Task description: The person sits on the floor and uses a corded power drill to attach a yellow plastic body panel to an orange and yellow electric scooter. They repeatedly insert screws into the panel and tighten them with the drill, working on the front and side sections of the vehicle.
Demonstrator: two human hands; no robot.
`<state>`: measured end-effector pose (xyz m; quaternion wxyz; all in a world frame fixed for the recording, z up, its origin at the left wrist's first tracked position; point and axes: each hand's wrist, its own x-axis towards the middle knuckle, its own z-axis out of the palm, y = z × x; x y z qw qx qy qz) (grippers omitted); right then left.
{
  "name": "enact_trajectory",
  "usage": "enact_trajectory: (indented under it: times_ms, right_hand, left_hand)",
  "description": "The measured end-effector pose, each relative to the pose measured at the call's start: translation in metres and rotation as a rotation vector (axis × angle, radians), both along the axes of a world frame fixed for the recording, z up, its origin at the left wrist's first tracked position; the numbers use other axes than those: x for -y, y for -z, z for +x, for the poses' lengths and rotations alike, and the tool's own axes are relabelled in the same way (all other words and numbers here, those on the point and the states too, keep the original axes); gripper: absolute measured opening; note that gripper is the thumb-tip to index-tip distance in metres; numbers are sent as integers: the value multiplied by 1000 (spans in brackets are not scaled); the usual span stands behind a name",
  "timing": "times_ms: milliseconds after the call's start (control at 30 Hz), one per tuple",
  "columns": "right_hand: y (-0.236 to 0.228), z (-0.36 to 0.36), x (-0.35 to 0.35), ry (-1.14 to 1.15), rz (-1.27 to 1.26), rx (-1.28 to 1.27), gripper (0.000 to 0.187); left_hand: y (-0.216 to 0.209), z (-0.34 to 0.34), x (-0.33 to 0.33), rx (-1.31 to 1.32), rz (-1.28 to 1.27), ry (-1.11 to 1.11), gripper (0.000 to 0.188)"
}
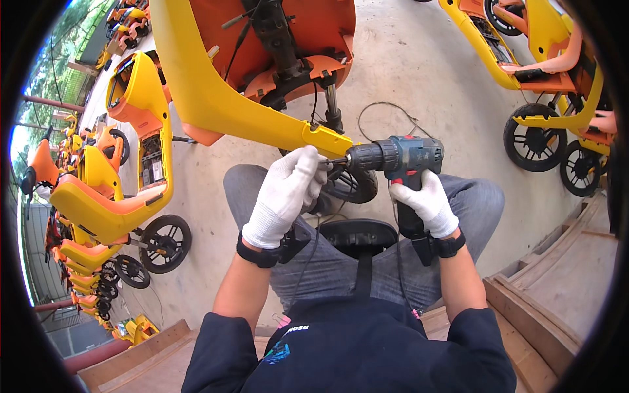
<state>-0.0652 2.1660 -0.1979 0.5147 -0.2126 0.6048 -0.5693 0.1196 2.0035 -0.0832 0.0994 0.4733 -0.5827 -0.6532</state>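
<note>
A dark blue-grey cordless drill [406,157] lies level in front of me, its chuck pointing left. My right hand [426,203], in a white glove, is wrapped round the drill's grip. My left hand [288,190], gloved the same way, has its fingers pinched together at the bit [337,160] just ahead of the chuck. Whether a small screw sits in those fingers I cannot make out. Just beyond the bit stands a yellow and orange scooter body [229,98], with its lower yellow edge close above my left hand. Its black wheel [354,187] shows partly behind the drill.
More yellow and orange scooters [141,131] stand in rows on the left. Others [537,78] stand at the far right. A thin cable [393,105] loops on the concrete floor [426,59]. Wooden boards [550,295] lie at the lower right, beside my seated legs.
</note>
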Motion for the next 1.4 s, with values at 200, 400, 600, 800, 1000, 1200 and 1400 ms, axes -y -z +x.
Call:
enact_trajectory:
  times_ms: [200, 400, 600, 800, 1000, 1200, 1400]
  right_hand:
    - [-7, -4, -6, 42, -86, 223, 24]
    - [-4, -21, -16, 162, -152, 134, 30]
    - [-40, -37, -27, 385, -249, 198, 33]
    - [-56, -65, -24, 433, -352, 199, 35]
    - [-1, -101, -18, 470, -291, 298, 37]
    - [62, -142, 20, 519, -199, 413, 36]
    - [119, -175, 40, 525, -38, 525, 34]
  left_hand:
    - [1, 13, -4, -48, 42, -45, 46]
    - [-4, 17, -23, 153, -239, 351, 25]
    - [89, 5, -40, 410, -558, 1066, 44]
    - [151, -5, -49, 712, -532, 1418, 49]
    - [195, -27, -35, 752, -255, 1636, 54]
    - [230, -39, -30, 650, 189, 1772, 55]
    - [257, -41, -23, 624, 499, 1673, 48]
